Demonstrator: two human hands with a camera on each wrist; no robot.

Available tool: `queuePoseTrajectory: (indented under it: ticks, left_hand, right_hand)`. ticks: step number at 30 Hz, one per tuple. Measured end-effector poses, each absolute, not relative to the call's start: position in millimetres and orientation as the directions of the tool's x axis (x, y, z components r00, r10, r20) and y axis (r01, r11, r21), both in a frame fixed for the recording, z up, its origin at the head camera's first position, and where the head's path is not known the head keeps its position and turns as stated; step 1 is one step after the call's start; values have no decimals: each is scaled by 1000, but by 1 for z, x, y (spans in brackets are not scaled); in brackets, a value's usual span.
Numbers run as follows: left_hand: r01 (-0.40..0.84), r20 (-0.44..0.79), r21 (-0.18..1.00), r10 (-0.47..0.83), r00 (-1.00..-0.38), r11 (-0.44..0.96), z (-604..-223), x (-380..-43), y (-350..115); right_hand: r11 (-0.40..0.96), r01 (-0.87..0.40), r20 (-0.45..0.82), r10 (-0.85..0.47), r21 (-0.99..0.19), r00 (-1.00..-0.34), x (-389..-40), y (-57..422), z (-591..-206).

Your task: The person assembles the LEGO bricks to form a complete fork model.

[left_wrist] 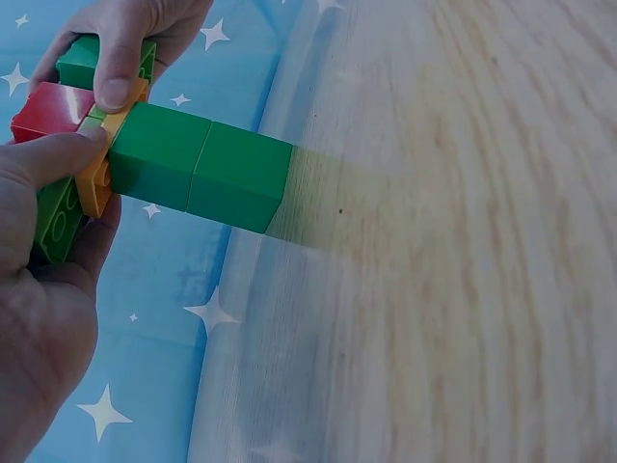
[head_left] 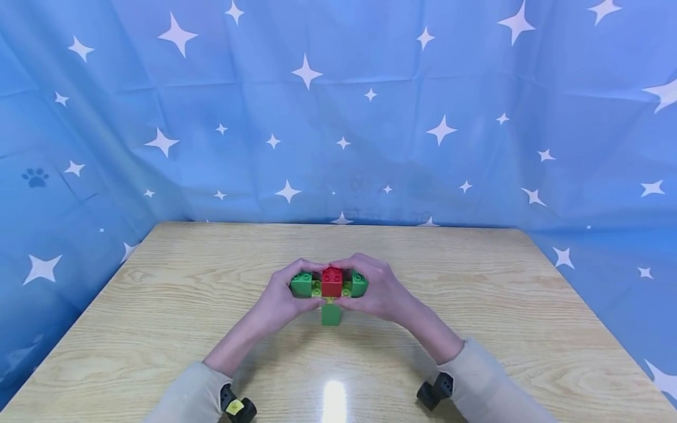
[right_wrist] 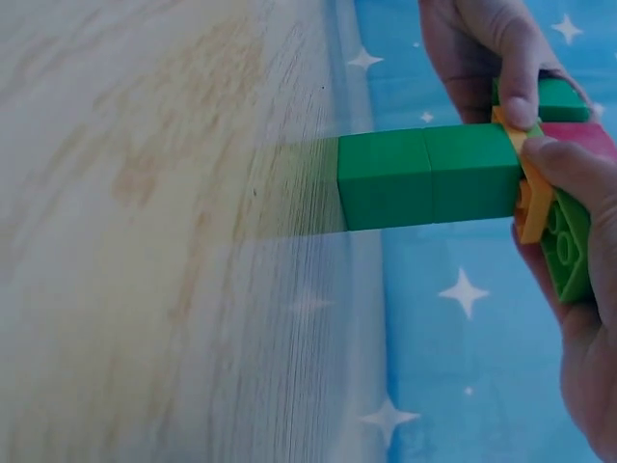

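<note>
My two hands hold a toy brick build upright at the middle of the table. Its stem is two stacked green bricks (left_wrist: 241, 174), the lower one right at the tabletop. Above them lies an orange plate (right_wrist: 535, 207). A red brick (head_left: 331, 283) sits on top in the centre, with lime pieces beside it and a green brick jutting out on either side. My left hand (head_left: 282, 299) grips the left side, thumb in front and fingers behind. My right hand (head_left: 378, 288) grips the right side likewise, the thumbs close together at the plate. The fingers partly cover the side bricks.
The build stands on a pale wood-grain table (head_left: 211, 352). Behind and around it hangs a blue cloth (head_left: 338, 117) with white stars. A black wrist camera (head_left: 238, 405) sits at the left sleeve, and another wrist camera (head_left: 435, 392) at the right sleeve.
</note>
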State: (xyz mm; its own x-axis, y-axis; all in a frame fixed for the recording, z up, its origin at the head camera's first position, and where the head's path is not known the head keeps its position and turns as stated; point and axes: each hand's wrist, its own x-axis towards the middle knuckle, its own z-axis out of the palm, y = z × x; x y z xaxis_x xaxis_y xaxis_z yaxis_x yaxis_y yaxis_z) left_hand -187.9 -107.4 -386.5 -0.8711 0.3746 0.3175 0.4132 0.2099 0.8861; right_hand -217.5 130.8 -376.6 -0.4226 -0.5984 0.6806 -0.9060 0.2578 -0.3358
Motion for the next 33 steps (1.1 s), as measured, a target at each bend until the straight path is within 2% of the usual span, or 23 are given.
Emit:
queuePoseTrajectory:
  ticks: [8,21,27,33]
  left_hand:
    - [402,313,888,347,-884,222,-383,-190,-106]
    - [401,300,890,385,-873,218,-386,-187,-110]
    - [419,302,886,438,-847,199,-383,-180,-115]
    - [412,329,899,392,-859,147,-381,-176,-123]
  right_hand:
    - [265,-910,689,-596,-317,-413,-220,131,-373]
    - [249,-914,670,-623,-319,-404,-220,134,-375]
    - [254,-879,634,-616,-404,-469,-213,137,-381]
    - [254,-805,594,-564,-537,-574,-204,145,-385]
